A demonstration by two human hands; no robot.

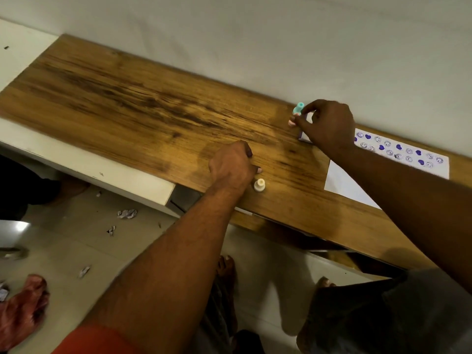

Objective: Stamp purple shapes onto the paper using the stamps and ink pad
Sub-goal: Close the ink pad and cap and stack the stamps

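Note:
The white paper point(350, 186) lies at the right of the wooden table point(143, 108); its far strip carries rows of purple hearts and smiley faces point(398, 149). My right hand point(329, 126) reaches past the paper's left end and pinches a teal stamp point(298, 108) between thumb and forefinger. Under that hand a corner of the ink pad point(304, 138) shows, mostly hidden. My left hand point(231, 167) rests on the table near its front edge with fingers curled, nothing visible in it. A cream stamp point(259, 185) stands upright just right of it, apart from the fingers.
The table's far edge meets a white wall point(255, 34). A white shelf point(84, 162) runs lower at the left. Crumpled paper scraps point(127, 213) litter the tiled floor, where bare feet point(24, 306) are also in view.

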